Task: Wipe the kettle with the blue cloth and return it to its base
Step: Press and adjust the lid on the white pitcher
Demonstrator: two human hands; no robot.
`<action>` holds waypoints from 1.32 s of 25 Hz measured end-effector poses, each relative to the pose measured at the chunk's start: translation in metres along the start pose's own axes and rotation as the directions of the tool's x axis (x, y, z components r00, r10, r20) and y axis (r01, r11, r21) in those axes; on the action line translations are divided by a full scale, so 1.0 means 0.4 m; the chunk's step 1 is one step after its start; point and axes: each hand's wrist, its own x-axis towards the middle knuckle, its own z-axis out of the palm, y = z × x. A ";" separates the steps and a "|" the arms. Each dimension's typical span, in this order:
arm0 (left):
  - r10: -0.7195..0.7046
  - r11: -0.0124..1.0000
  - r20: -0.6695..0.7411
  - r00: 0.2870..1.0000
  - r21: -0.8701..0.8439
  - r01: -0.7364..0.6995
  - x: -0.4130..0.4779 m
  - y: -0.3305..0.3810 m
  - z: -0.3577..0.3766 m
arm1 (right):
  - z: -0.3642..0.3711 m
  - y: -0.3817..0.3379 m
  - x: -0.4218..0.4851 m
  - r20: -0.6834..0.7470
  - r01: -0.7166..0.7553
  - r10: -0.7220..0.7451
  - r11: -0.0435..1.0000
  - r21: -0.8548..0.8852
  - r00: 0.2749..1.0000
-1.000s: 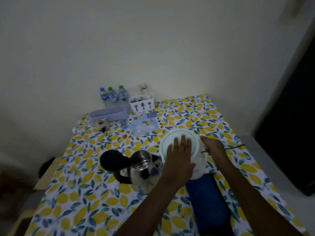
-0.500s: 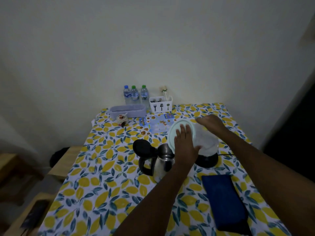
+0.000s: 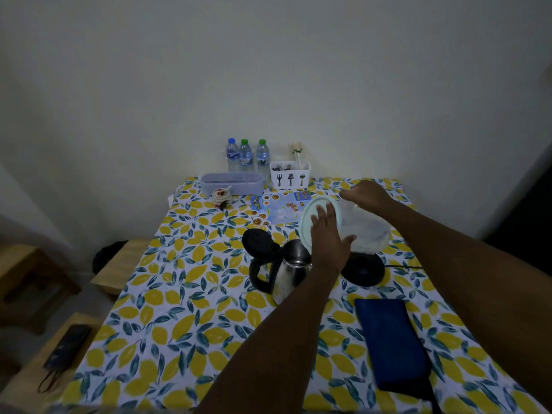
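The steel kettle (image 3: pixel 291 271) stands mid-table with its black lid (image 3: pixel 257 241) flipped open, off its round black base (image 3: pixel 363 270), which lies just to its right. A clear plastic container (image 3: pixel 369 231) with a pale green lid (image 3: pixel 309 215) is held tilted on its side above the base, lid facing the kettle. My left hand (image 3: pixel 328 239) presses flat against the lid. My right hand (image 3: pixel 367 194) grips the container's far end. The folded blue cloth (image 3: pixel 391 342) lies flat at the front right, untouched.
Three water bottles (image 3: pixel 245 155), a white cutlery holder (image 3: pixel 290 174), a lilac box (image 3: pixel 231 182), a small jar (image 3: pixel 221 197) and a printed sheet (image 3: pixel 280 209) sit at the back. The base's cord (image 3: pixel 403 266) runs right. Wooden stools (image 3: pixel 119 267) stand left of the table.
The container has gone from lying flat with its lid up to being raised and tipped on its side by both hands. The kettle and cloth have stayed put.
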 end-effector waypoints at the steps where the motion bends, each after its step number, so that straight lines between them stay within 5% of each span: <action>1: -0.005 1.000 -0.004 1.000 -0.009 0.005 -0.005 0.001 0.001 | -0.001 -0.003 -0.001 0.001 0.006 -0.006 1.000 -0.003 1.000; 33: 0.087 0.990 -0.112 0.990 -0.100 -0.098 -0.030 -0.014 -0.004 | -0.030 -0.064 -0.041 0.015 -0.001 0.001 1.000 -0.013 1.000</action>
